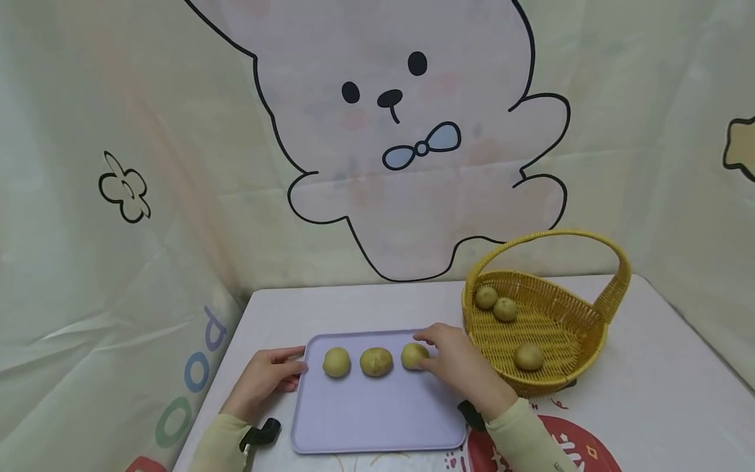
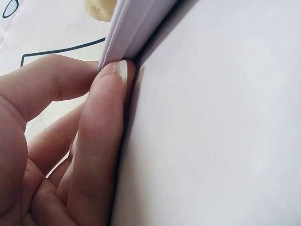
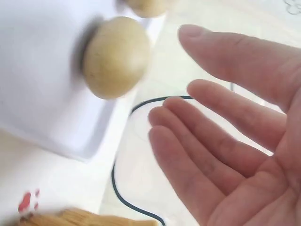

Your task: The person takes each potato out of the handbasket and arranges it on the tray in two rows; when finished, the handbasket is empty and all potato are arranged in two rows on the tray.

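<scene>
A lilac tray (image 1: pixel 377 416) lies on the table with three potatoes in a row near its far side: left (image 1: pixel 336 362), middle (image 1: pixel 375 362) and right (image 1: pixel 415 356). At the tray's left edge, my left hand (image 1: pixel 262 380) pinches the rim (image 2: pixel 136 28) between thumb and finger. My right hand (image 1: pixel 463 364) reaches over the tray's right side, its spread thumb and fingers around the right potato. In the right wrist view that potato (image 3: pixel 117 57) lies on the tray, a gap away from the loosely bent fingers (image 3: pixel 183 155), and nothing is in the palm.
A yellow wicker basket (image 1: pixel 554 328) with a tall arched handle (image 1: pixel 557 233) stands right of the tray, close to my right forearm. Three potatoes lie in it, two at the back left and one (image 1: pixel 529 356) toward the front. A printed curtain (image 1: pixel 413 196) hangs behind the table.
</scene>
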Action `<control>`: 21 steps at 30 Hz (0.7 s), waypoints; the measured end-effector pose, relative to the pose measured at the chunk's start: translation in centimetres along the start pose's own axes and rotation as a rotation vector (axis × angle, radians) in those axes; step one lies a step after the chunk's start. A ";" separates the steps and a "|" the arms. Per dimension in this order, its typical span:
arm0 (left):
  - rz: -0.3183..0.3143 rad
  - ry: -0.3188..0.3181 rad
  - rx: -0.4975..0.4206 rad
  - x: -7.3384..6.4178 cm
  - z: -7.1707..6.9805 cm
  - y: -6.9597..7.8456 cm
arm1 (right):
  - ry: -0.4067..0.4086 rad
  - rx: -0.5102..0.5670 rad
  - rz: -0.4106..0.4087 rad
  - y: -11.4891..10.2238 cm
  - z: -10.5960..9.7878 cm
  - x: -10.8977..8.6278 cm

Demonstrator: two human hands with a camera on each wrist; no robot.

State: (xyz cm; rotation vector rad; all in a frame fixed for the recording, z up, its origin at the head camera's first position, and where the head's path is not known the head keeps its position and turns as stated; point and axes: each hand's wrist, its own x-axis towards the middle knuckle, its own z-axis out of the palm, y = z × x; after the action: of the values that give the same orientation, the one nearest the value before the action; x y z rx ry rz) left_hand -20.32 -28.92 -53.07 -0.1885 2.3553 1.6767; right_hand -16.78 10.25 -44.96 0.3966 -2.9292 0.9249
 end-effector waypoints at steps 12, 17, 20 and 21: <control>0.002 -0.001 0.016 -0.3 -0.1 0.3 | -0.040 -0.105 -0.024 4.0 -8.6 -2.7; -0.009 0.020 0.023 -0.3 -0.2 0.2 | -0.058 -0.140 0.011 7.0 -11.3 -1.8; 0.003 0.009 0.014 -0.2 -0.1 0.1 | -0.073 -0.151 0.038 8.9 -12.2 -0.9; 0.006 0.004 0.010 -0.2 0.0 0.0 | -0.083 -0.152 0.046 9.4 -12.5 -0.6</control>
State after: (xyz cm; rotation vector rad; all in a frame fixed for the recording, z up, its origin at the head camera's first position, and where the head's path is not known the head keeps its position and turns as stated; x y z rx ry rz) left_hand -20.10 -28.96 -53.00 -0.1834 2.3691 1.6687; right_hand -19.05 24.98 -40.04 0.3697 -3.0697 0.6998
